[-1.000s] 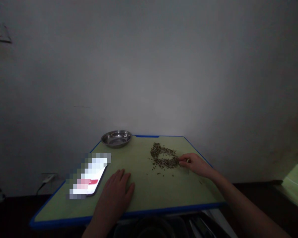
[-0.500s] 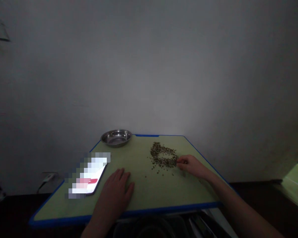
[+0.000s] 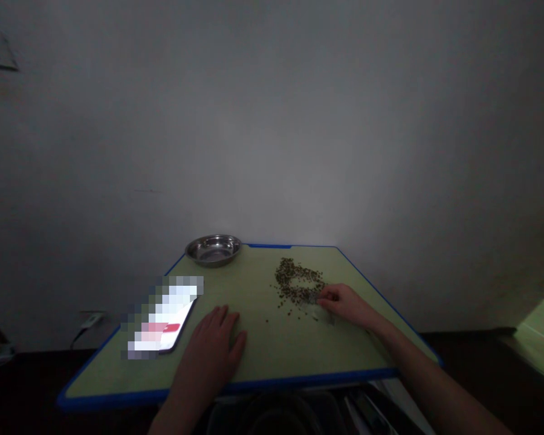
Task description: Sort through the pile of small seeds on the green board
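Observation:
Small dark brown grains, like beans or seeds, lie loosely scattered in a rough ring on the pale green tabletop. At the near right side of that ring is my right hand, its thumb and fingers pinched together. A faint, clear-looking patch shows just below and left of those fingertips; what they hold is too blurred to make out. My left hand rests flat on the table, fingers stretched out, holding nothing. Left of it lies a phone with a bright screen, partly pixelated.
A shallow stainless steel bowl stands at the far left corner. Blue edging runs round the table, which stands against a grey wall. Dark items lie below the near edge. A plug with a cable is at the wall on the left.
My right hand has shifted slightly left and nearer along the edge of the grains, and the clear-looking patch by its fingertips now shows more. My left hand, bowl and phone stay put.

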Available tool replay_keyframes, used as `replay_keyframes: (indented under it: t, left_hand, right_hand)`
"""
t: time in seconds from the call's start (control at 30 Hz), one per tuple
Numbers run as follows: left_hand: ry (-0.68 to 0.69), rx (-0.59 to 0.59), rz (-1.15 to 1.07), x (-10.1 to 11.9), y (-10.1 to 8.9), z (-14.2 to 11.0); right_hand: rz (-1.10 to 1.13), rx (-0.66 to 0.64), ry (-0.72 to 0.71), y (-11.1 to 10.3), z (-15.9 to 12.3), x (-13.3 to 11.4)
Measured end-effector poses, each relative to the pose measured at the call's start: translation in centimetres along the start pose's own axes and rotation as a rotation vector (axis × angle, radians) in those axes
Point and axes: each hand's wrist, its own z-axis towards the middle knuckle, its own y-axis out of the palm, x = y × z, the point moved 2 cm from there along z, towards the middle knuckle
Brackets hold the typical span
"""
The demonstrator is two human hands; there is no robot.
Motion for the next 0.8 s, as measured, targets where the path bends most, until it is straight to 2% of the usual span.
replay_keyframes:
  t: [0.23, 0.4, 0.8]
  left_hand:
    - [0.008, -0.02, 0.004, 0.0, 0.0, 0.0]
    - [0.001, -0.019, -0.001, 0.2, -0.2, 0.0]
    - [0.017, -0.023, 0.009, 0.1, 0.0, 0.0]
  right_hand:
    - [-0.022, -0.025, 0.023, 1.0, 0.2, -1.0]
    - [-0.051, -0.005, 0.023, 0.8, 0.1, -2.0]
    - [-0.036, -0.033, 0.053, -1.7, -2.3, 0.4]
